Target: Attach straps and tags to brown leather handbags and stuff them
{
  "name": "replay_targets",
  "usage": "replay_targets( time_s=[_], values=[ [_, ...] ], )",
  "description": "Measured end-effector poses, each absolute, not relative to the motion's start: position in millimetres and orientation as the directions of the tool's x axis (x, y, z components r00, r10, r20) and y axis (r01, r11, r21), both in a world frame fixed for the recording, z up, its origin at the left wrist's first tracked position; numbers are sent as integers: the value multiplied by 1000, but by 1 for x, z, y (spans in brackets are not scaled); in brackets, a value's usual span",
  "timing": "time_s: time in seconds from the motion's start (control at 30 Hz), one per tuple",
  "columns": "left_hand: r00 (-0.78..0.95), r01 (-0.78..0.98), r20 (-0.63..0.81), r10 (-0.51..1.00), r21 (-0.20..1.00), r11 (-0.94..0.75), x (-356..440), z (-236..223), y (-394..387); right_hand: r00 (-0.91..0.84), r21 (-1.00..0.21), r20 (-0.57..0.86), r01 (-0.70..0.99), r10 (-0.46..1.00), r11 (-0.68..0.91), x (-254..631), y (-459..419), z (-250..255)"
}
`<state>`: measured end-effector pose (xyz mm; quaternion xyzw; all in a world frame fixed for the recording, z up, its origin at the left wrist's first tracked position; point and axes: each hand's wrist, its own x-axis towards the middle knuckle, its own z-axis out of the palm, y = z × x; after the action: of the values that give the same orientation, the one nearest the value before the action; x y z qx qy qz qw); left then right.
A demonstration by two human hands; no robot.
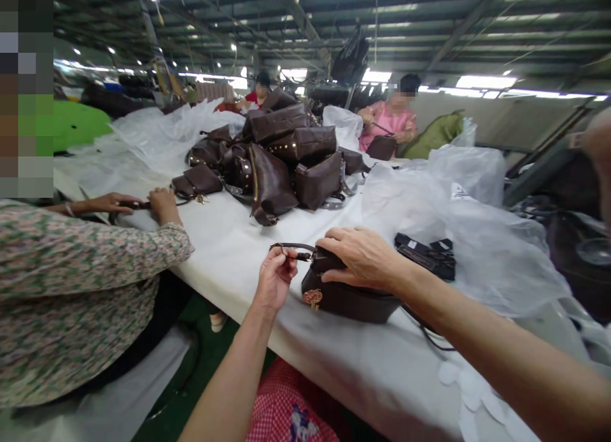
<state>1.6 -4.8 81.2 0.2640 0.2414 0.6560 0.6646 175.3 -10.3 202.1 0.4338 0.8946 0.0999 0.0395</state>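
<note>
A dark brown handbag (353, 301) with a round reddish charm (312, 297) on its side sits on the white-covered table before me. My left hand (277, 273) pinches the bag's thin strap (301, 246) near a small metal buckle, just left of the bag. Across the bag's top rests my right hand (356, 257), fingers spread and pointing left, the thumb apart from them. It touches the bag without gripping it. Part of the bag's top is hidden under that hand, and another length of dark strap (432, 341) trails behind my right forearm.
A heap of dark brown bags (291, 156) lies mid-table. To the left a co-worker in a floral sleeve (95, 257) handles a smaller bag (198, 181). Clear plastic sheets (477, 238), black packets (427, 256) and white round pieces (470, 385) lie at right. Another person (389, 121) works across the table.
</note>
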Motion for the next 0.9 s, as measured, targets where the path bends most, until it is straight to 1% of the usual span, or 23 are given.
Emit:
replay_targets(
  time_s=[0.1,0.17,0.23,0.33,0.37,0.4,0.47,0.5,0.53,0.57,0.6,0.67,0.73,0.8,0.87,0.9],
  values=[
    [48,-734,91,995,678,-27,-2,83,-5,-611,160,-7,781,792,604,190,-14,201],
    [78,-722,160,984,690,-55,-4,84,-6,-625,86,14,778,780,622,200,-14,202],
    [100,-714,203,974,696,-72,-5,85,-7,-635,6,62,772,770,636,208,-12,206],
    [130,-714,224,966,697,-66,-6,88,-9,-615,-113,171,764,770,635,213,-7,216],
    [143,-716,228,963,696,-58,-6,89,-9,-590,-180,210,760,779,624,211,-7,219],
    [155,-719,231,961,694,-51,-5,90,-9,-556,-279,238,747,797,604,208,-6,221],
    [153,-717,228,962,695,-51,-4,90,-7,-467,-567,231,648,853,508,194,-8,223],
    [137,-711,214,967,701,-54,-2,90,-6,-428,-720,186,552,884,419,185,-9,223],
    [113,-703,191,975,709,-57,-1,89,-4,-405,-846,123,434,906,309,175,-11,222],
    [86,-694,162,983,718,-57,1,88,-2,-399,-930,54,314,915,191,165,-12,221],
    [63,-684,129,990,728,-51,2,86,0,-400,-974,-5,210,917,86,156,-12,219],
    [41,-663,75,996,748,-30,5,83,4,-391,-995,-75,85,917,-46,141,-10,214],
    [28,-642,59,998,767,-27,7,81,7,-382,-996,-81,63,920,-62,134,-5,210],
    [6,-639,53,999,768,-37,8,80,10,-379,-990,-44,138,924,10,134,2,207],
    [-17,-669,55,998,742,-52,8,80,12,-374,-942,0,311,927,125,135,7,208],
    [-23,-689,64,998,722,-62,8,81,14,-376,-886,15,425,926,187,134,9,209]
  ],
)
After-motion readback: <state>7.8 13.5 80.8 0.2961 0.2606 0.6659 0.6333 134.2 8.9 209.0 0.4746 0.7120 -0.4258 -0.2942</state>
